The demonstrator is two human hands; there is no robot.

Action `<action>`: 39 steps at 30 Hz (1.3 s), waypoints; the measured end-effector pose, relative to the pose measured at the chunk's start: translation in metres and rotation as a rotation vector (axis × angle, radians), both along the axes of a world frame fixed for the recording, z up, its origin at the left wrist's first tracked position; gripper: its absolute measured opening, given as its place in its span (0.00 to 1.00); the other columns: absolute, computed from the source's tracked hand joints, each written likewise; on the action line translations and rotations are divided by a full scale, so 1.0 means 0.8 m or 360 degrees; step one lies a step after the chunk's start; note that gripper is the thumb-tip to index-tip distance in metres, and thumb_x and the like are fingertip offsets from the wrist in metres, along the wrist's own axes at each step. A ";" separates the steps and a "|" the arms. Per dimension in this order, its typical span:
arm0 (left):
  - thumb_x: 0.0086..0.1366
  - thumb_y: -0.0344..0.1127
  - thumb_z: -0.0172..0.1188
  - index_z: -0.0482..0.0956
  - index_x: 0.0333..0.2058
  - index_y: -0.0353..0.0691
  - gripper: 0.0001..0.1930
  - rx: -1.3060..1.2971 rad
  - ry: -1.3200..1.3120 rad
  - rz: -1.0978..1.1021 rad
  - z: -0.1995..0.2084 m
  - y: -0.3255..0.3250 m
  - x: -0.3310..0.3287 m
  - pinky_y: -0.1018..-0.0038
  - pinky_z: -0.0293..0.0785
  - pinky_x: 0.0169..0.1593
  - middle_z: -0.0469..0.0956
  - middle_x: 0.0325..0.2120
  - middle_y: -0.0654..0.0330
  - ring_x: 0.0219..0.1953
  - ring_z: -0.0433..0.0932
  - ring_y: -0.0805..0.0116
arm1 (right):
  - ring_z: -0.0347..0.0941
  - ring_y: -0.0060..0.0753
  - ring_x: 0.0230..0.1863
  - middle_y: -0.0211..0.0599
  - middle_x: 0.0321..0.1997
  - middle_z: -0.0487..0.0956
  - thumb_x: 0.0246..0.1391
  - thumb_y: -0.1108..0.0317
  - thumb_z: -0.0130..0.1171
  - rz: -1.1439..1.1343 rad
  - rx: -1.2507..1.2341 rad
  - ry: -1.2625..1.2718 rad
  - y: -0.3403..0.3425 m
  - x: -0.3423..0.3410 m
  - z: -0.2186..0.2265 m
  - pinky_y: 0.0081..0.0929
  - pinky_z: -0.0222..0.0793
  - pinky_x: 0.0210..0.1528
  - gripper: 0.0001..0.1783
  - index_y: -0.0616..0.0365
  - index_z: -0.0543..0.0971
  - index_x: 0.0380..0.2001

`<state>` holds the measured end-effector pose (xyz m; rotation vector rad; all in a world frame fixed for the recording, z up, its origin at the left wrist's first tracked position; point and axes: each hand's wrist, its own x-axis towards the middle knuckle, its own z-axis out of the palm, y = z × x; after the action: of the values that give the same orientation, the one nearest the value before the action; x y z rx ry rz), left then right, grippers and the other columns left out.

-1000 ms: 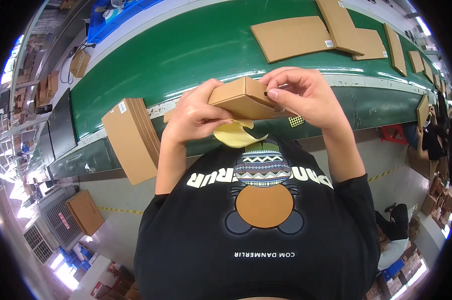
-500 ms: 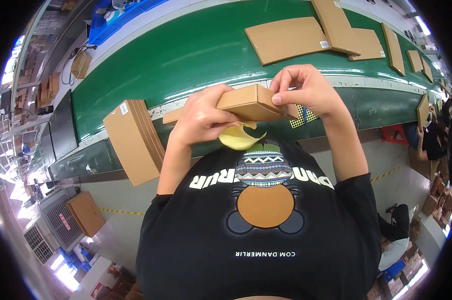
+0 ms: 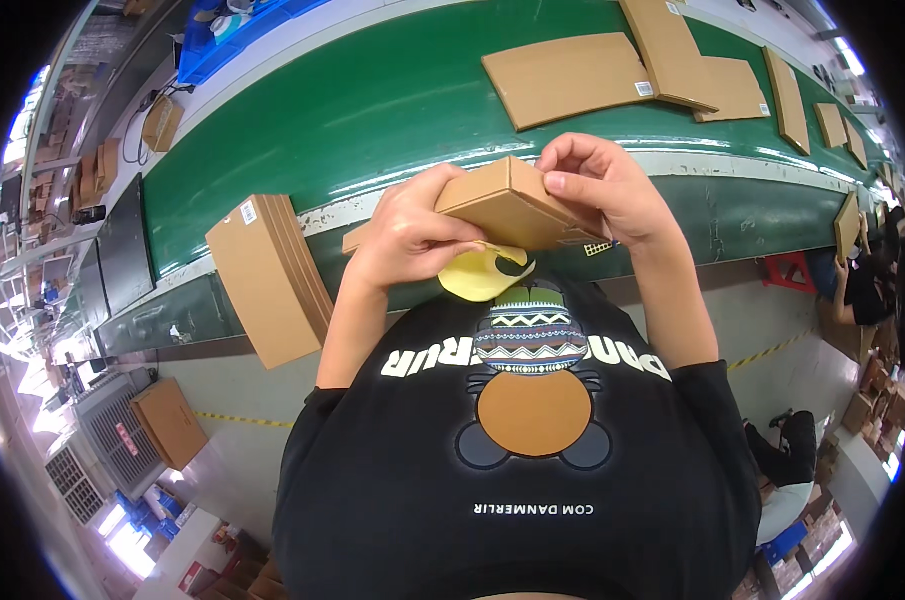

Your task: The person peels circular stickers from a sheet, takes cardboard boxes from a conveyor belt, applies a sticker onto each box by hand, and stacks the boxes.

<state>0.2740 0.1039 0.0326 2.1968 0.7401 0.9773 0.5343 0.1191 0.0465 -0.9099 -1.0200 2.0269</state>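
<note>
In front of my chest is a flat brown cardboard box (image 3: 513,205), tilted, with one corner pointing up and away. My left hand (image 3: 418,225) is closed around its left part, thumb along the near side. From beneath that thumb hangs a curled yellow sheet (image 3: 473,277). My right hand (image 3: 608,190) is closed at the box's right end, with the thumb and bent forefinger at its upper edge. Behind the box, a yellow gridded piece (image 3: 598,248) shows only in part.
A stack of flat cardboard boxes (image 3: 263,280) leans at the bench edge on my left. More boxes (image 3: 573,80) lie on the green conveyor belt (image 3: 373,110). A blue bin (image 3: 243,35) stands at the far left. Another person (image 3: 863,275) is at the far right.
The box has tipped, its corner rising and its broad face showing more. My right hand has shifted slightly along its edge. Less of the yellow gridded piece shows.
</note>
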 end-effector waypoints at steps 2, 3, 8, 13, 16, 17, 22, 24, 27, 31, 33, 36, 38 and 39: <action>0.39 0.32 0.73 0.85 0.23 0.43 0.09 -0.0022 -0.0036 0.0012 -0.006 -0.001 -0.001 0.70 0.73 0.34 0.77 0.34 0.53 0.35 0.78 0.56 | 0.74 0.17 0.37 0.28 0.35 0.78 0.55 0.73 0.61 -0.0058 0.0063 -0.0046 0.000 -0.001 -0.006 0.16 0.69 0.43 0.07 0.60 0.76 0.36; 0.39 0.31 0.73 0.85 0.23 0.42 0.09 -0.0045 -0.0071 0.0027 -0.007 -0.001 -0.003 0.70 0.73 0.34 0.77 0.34 0.53 0.34 0.78 0.56 | 0.74 0.17 0.37 0.28 0.35 0.78 0.56 0.73 0.59 -0.0113 0.0126 -0.0089 0.000 -0.001 -0.009 0.16 0.69 0.43 0.06 0.61 0.76 0.37; 0.40 0.28 0.72 0.86 0.25 0.41 0.09 -0.0057 -0.0228 0.0164 -0.009 -0.006 -0.029 0.70 0.72 0.36 0.77 0.34 0.51 0.36 0.77 0.56 | 0.74 0.21 0.42 0.33 0.41 0.79 0.63 0.68 0.53 -0.0204 0.0193 -0.0302 0.001 0.007 -0.030 0.19 0.69 0.47 0.10 0.62 0.76 0.43; 0.45 0.23 0.68 0.86 0.27 0.38 0.08 -0.0296 -0.0579 0.0510 -0.007 -0.018 -0.064 0.69 0.70 0.45 0.76 0.37 0.51 0.42 0.75 0.58 | 0.71 0.30 0.54 0.40 0.51 0.76 0.61 0.63 0.56 -0.0333 0.0214 -0.0024 -0.041 -0.018 -0.087 0.31 0.66 0.55 0.22 0.64 0.70 0.54; 0.48 0.23 0.68 0.86 0.28 0.36 0.06 -0.0479 -0.0832 0.0613 -0.012 -0.034 -0.088 0.71 0.69 0.46 0.75 0.38 0.53 0.42 0.74 0.62 | 0.72 0.30 0.53 0.40 0.52 0.77 0.58 0.66 0.60 -0.0119 0.0354 -0.0304 -0.045 -0.063 -0.093 0.30 0.66 0.55 0.23 0.64 0.70 0.53; 0.48 0.23 0.68 0.86 0.28 0.36 0.06 -0.0452 -0.0831 0.0677 -0.016 -0.041 -0.105 0.71 0.69 0.46 0.75 0.38 0.53 0.42 0.74 0.62 | 0.73 0.30 0.52 0.40 0.52 0.77 0.56 0.68 0.62 -0.0024 0.0348 -0.0414 -0.044 -0.082 -0.096 0.29 0.66 0.55 0.23 0.64 0.70 0.53; 0.50 0.23 0.68 0.85 0.30 0.34 0.07 -0.0423 -0.0964 0.0885 -0.032 -0.089 -0.160 0.73 0.69 0.49 0.74 0.46 0.50 0.47 0.74 0.62 | 0.75 0.29 0.47 0.38 0.46 0.80 0.53 0.71 0.64 0.0184 0.0296 -0.0324 -0.039 -0.149 -0.104 0.28 0.67 0.52 0.22 0.65 0.72 0.50; 0.51 0.26 0.68 0.85 0.29 0.34 0.06 -0.0557 -0.1055 0.0956 -0.022 -0.118 -0.181 0.68 0.66 0.55 0.72 0.52 0.45 0.55 0.71 0.56 | 0.76 0.26 0.45 0.36 0.44 0.80 0.52 0.71 0.64 0.0194 0.0171 -0.0197 -0.039 -0.178 -0.097 0.24 0.69 0.48 0.21 0.64 0.73 0.49; 0.56 0.34 0.66 0.84 0.25 0.37 0.06 0.0016 -0.1355 0.1029 -0.006 -0.165 -0.207 0.58 0.57 0.63 0.65 0.58 0.36 0.64 0.61 0.47 | 0.75 0.21 0.41 0.32 0.43 0.79 0.53 0.67 0.64 0.0471 0.0189 -0.0266 -0.022 -0.216 -0.091 0.18 0.69 0.38 0.23 0.60 0.72 0.50; 0.62 0.38 0.61 0.78 0.20 0.42 0.12 0.0112 -0.1893 0.0537 -0.005 -0.259 -0.251 0.56 0.66 0.61 0.69 0.54 0.43 0.61 0.66 0.47 | 0.75 0.19 0.38 0.28 0.42 0.79 0.56 0.59 0.61 0.0565 0.0187 -0.0293 -0.012 -0.310 -0.067 0.19 0.71 0.32 0.23 0.57 0.71 0.51; 0.67 0.40 0.57 0.77 0.24 0.45 0.12 0.0176 -0.2085 0.0381 -0.003 -0.280 -0.247 0.57 0.69 0.58 0.72 0.50 0.54 0.56 0.72 0.54 | 0.76 0.22 0.38 0.29 0.42 0.79 0.58 0.57 0.59 0.0524 0.0098 -0.0286 0.001 -0.354 -0.069 0.22 0.74 0.31 0.23 0.56 0.71 0.53; 0.69 0.43 0.54 0.77 0.29 0.47 0.11 0.0243 -0.2240 0.0570 -0.001 -0.322 -0.248 0.61 0.68 0.54 0.71 0.49 0.61 0.52 0.73 0.62 | 0.78 0.29 0.38 0.32 0.44 0.78 0.60 0.57 0.57 0.0592 -0.0034 -0.0261 0.016 -0.441 -0.095 0.27 0.77 0.31 0.24 0.56 0.70 0.55; 0.69 0.44 0.54 0.78 0.29 0.48 0.11 0.0256 -0.2178 0.0603 -0.011 -0.344 -0.258 0.62 0.67 0.54 0.71 0.48 0.62 0.52 0.72 0.63 | 0.79 0.32 0.37 0.33 0.46 0.78 0.60 0.57 0.56 0.0669 -0.0058 -0.0303 0.026 -0.497 -0.120 0.28 0.78 0.31 0.24 0.56 0.70 0.55; 0.69 0.44 0.54 0.78 0.29 0.48 0.11 0.0253 -0.2126 0.0623 -0.015 -0.354 -0.260 0.62 0.67 0.53 0.72 0.48 0.63 0.52 0.72 0.64 | 0.79 0.34 0.37 0.34 0.47 0.77 0.61 0.57 0.56 0.0729 -0.0088 -0.0356 0.028 -0.520 -0.134 0.29 0.79 0.31 0.24 0.56 0.70 0.56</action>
<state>0.0656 -0.1791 0.0205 1.0192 0.3952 2.3303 0.1180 0.1417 -0.0611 -1.0192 -1.4040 2.3732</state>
